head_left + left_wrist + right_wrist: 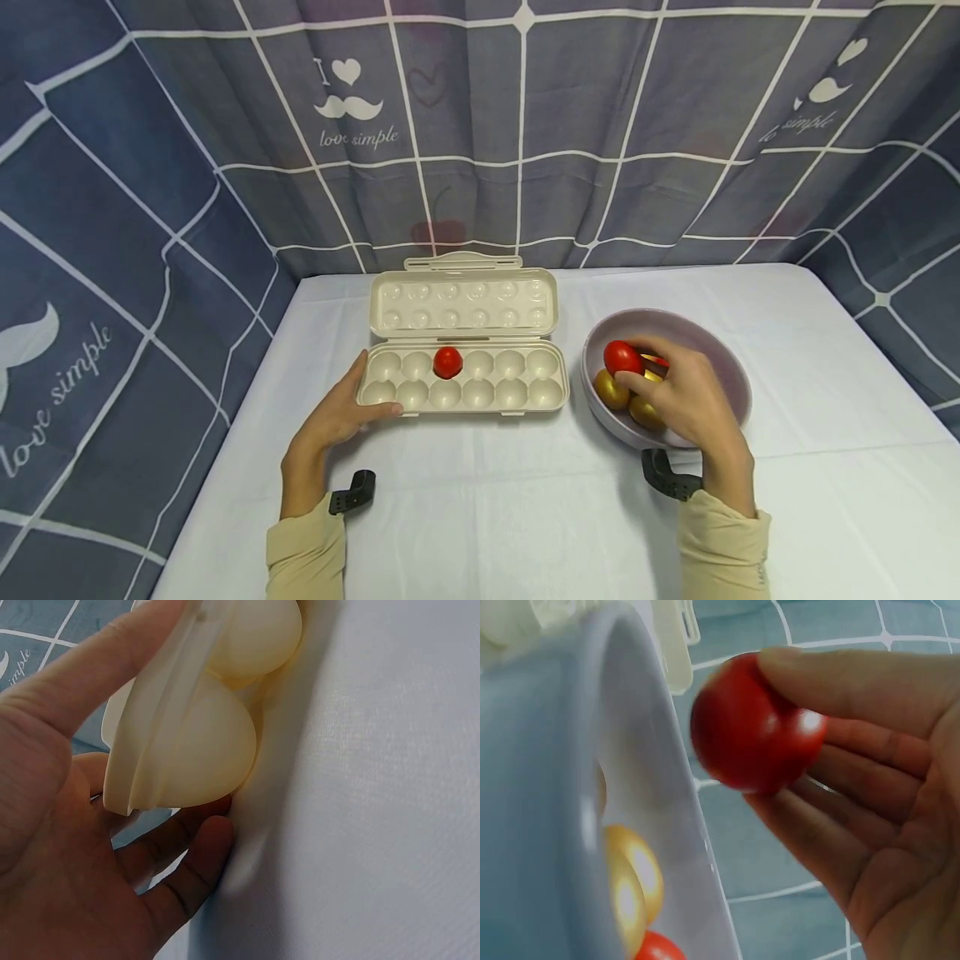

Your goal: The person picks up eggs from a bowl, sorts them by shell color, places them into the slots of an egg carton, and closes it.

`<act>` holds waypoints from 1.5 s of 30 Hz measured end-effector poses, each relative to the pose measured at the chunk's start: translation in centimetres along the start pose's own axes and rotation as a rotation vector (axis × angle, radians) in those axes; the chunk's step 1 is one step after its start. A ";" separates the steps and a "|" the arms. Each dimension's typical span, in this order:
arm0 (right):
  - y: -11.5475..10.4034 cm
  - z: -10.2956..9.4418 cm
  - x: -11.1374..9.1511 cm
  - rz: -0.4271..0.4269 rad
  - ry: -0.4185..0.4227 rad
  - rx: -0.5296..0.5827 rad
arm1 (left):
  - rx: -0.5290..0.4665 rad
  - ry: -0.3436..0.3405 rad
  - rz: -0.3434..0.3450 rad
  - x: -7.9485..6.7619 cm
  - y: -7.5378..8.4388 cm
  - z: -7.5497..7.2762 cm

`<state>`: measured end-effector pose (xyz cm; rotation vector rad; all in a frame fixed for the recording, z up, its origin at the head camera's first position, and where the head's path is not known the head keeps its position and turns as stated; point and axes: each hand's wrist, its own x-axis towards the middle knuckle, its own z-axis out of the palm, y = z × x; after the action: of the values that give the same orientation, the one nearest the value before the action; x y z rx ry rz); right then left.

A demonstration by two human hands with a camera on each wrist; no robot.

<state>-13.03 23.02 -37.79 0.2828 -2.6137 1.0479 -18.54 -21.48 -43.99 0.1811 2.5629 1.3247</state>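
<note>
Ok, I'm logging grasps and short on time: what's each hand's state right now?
Left hand: closed, holding the left end of the egg tray.
Right hand: closed, holding a red round object.

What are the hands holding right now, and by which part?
The right hand pinches a red round object by opposite sides. The left hand grips the egg tray by its left end.

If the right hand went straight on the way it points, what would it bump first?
The right hand, holding a round red object, would probably meet the bowl's left rim; it may pass above, as height is unclear.
</note>
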 end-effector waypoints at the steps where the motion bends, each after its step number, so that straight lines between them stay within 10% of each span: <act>1: -0.2 0.1 0.1 -0.004 0.001 0.012 | -0.001 -0.001 -0.002 0.0 0.0 0.0; 27: -3.8 4.8 1.5 -0.222 0.166 0.411 | -0.023 0.002 0.051 0.1 -0.2 -0.1; 45: -5.9 8.8 2.1 -0.129 0.161 0.565 | -0.013 -0.001 0.045 0.2 -0.4 0.0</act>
<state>-15.12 12.54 -39.35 0.4614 -2.0818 1.6661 -18.70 -21.68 -44.34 0.2381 2.5631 1.3571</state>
